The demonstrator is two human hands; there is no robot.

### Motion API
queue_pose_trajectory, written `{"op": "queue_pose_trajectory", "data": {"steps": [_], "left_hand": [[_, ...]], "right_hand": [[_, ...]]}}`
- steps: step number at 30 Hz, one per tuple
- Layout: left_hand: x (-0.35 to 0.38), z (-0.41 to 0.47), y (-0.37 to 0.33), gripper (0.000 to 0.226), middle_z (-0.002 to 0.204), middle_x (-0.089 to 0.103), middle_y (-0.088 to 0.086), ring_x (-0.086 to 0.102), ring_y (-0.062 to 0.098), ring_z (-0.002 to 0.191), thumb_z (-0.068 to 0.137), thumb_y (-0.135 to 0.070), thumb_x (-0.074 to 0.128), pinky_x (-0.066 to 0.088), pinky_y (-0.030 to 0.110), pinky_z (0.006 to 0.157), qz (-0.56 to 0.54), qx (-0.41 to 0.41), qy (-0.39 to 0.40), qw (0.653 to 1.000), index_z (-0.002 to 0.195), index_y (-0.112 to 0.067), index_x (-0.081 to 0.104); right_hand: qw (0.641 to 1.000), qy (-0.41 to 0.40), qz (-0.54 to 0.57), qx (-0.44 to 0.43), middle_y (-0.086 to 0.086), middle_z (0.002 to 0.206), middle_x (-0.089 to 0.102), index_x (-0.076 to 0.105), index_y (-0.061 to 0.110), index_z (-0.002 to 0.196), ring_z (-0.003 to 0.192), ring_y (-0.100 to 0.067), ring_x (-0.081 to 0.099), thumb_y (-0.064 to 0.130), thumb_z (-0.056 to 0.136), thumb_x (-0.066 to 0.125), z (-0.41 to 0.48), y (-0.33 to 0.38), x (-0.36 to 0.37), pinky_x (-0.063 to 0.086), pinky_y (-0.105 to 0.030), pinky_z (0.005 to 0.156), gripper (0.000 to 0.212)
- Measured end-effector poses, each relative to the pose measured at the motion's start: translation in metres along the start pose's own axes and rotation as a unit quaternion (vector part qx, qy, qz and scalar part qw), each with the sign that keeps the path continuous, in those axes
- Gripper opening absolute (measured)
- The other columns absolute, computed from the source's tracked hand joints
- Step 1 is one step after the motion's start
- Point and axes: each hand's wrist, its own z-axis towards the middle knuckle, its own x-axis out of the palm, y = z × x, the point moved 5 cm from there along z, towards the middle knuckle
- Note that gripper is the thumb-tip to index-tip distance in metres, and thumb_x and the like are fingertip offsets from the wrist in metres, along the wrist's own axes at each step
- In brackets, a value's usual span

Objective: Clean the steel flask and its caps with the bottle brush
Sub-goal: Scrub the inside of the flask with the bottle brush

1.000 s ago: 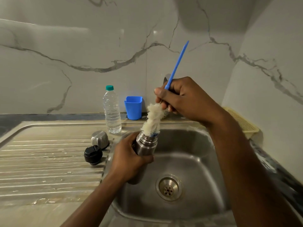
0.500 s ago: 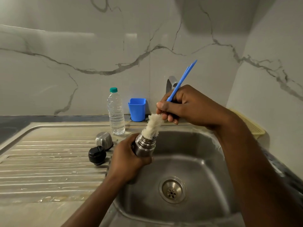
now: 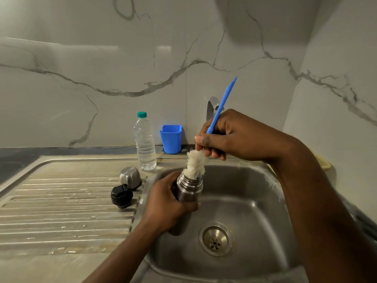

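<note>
My left hand (image 3: pixel 166 203) grips the steel flask (image 3: pixel 188 190) around its body, holding it tilted over the sink basin (image 3: pixel 255 201). My right hand (image 3: pixel 230 135) holds the blue handle of the bottle brush (image 3: pixel 221 106) just above its bristles. The white bristle head (image 3: pixel 195 163) sticks partly out of the flask's mouth, its lower end inside. On the ribbed drainboard (image 3: pixel 61 211) to the left lie the steel cup cap (image 3: pixel 130 177) and the black stopper cap (image 3: pixel 121 195), side by side near the basin's edge.
A clear plastic water bottle (image 3: pixel 144 141) with a green cap and a blue plastic cup (image 3: pixel 171 138) stand at the back of the sink. The tap (image 3: pixel 212 106) rises behind my right hand. The drain (image 3: pixel 215 239) lies below the flask. A yellow basket (image 3: pixel 324 162) sits at the right.
The brush went deeper into the flask half a second ago and has come up a little again. Both hands and the flask stay over the basin. The caps have not moved.
</note>
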Motion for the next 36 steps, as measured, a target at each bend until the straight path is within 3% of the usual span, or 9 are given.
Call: {"op": "queue_pose_trajectory", "data": {"steps": [6, 11, 15, 19, 25, 31, 33, 36], "left_hand": [[-0.004, 0.004, -0.018, 0.071, 0.109, 0.078, -0.013, 0.075, 0.006, 0.100, 0.063, -0.013, 0.100, 0.060, 0.022, 0.086, -0.026, 0.013, -0.027, 0.999, 0.125, -0.026, 0.069], [-0.010, 0.005, -0.025, 0.070, 0.111, 0.076, -0.020, 0.073, 0.002, 0.102, 0.063, -0.019, 0.100, 0.058, 0.016, 0.084, -0.031, 0.017, -0.037, 0.999, 0.124, -0.032, 0.067], [-0.011, 0.004, -0.022, 0.071, 0.110, 0.078, -0.016, 0.074, 0.004, 0.102, 0.061, -0.017, 0.101, 0.060, 0.028, 0.089, -0.027, 0.013, -0.038, 0.999, 0.124, -0.031, 0.070], [-0.009, 0.001, -0.023, 0.070, 0.110, 0.077, -0.017, 0.073, 0.003, 0.101, 0.062, -0.019, 0.101, 0.060, 0.027, 0.088, -0.021, 0.017, -0.037, 0.999, 0.123, -0.033, 0.069], [-0.009, 0.001, -0.023, 0.069, 0.109, 0.076, -0.019, 0.072, 0.000, 0.100, 0.063, -0.017, 0.100, 0.056, 0.014, 0.082, -0.024, 0.016, -0.040, 0.999, 0.123, -0.031, 0.069], [-0.007, 0.001, -0.019, 0.073, 0.110, 0.076, -0.021, 0.071, -0.002, 0.102, 0.061, -0.021, 0.101, 0.056, 0.015, 0.084, -0.011, 0.006, -0.032, 0.999, 0.125, -0.035, 0.068], [-0.005, 0.001, -0.022, 0.071, 0.109, 0.076, -0.022, 0.071, -0.003, 0.101, 0.062, -0.021, 0.101, 0.055, 0.011, 0.082, -0.011, 0.015, -0.036, 0.999, 0.124, -0.035, 0.068], [-0.006, 0.002, -0.024, 0.070, 0.109, 0.076, -0.020, 0.071, -0.002, 0.101, 0.063, -0.022, 0.100, 0.055, 0.010, 0.082, -0.012, 0.016, -0.039, 0.999, 0.124, -0.033, 0.068]], "right_hand": [[0.997, 0.027, -0.070, -0.001, 0.002, 0.073, 0.072, 0.077, 0.015, 0.086, 0.064, -0.007, 0.066, 0.029, 0.102, 0.066, 0.006, 0.004, 0.020, 0.052, -0.023, 0.063, 0.024], [0.986, 0.002, -0.165, 0.004, 0.005, 0.071, 0.066, 0.077, 0.018, 0.082, 0.064, -0.008, 0.059, 0.042, 0.095, 0.072, 0.013, 0.009, 0.030, 0.041, -0.021, 0.058, 0.027], [0.993, -0.017, -0.116, 0.004, 0.005, 0.082, 0.076, 0.081, 0.026, 0.088, 0.078, -0.013, 0.070, 0.045, 0.091, 0.075, 0.009, 0.008, 0.019, 0.059, -0.037, 0.077, 0.020], [0.992, -0.015, -0.123, 0.003, -0.001, 0.078, 0.074, 0.081, 0.024, 0.084, 0.076, -0.024, 0.069, 0.047, 0.092, 0.073, 0.006, 0.004, 0.013, 0.057, -0.049, 0.074, 0.026], [0.990, -0.041, -0.136, -0.005, 0.003, 0.069, 0.071, 0.078, 0.024, 0.078, 0.063, -0.014, 0.064, 0.047, 0.091, 0.075, 0.006, 0.009, 0.014, 0.048, -0.027, 0.059, 0.027], [0.981, -0.161, -0.105, -0.035, 0.000, 0.067, 0.071, 0.077, 0.017, 0.074, 0.061, -0.016, 0.066, 0.049, 0.086, 0.079, -0.004, 0.022, -0.011, 0.052, -0.030, 0.059, 0.034], [0.981, -0.147, -0.123, -0.019, 0.006, 0.058, 0.065, 0.071, 0.018, 0.066, 0.052, -0.008, 0.058, 0.048, 0.087, 0.080, 0.002, 0.017, -0.001, 0.043, -0.022, 0.051, 0.038], [0.981, -0.101, -0.168, 0.001, 0.006, 0.048, 0.049, 0.063, 0.019, 0.059, 0.047, -0.006, 0.047, 0.048, 0.091, 0.076, 0.010, 0.014, 0.016, 0.032, -0.016, 0.053, 0.045]]}}
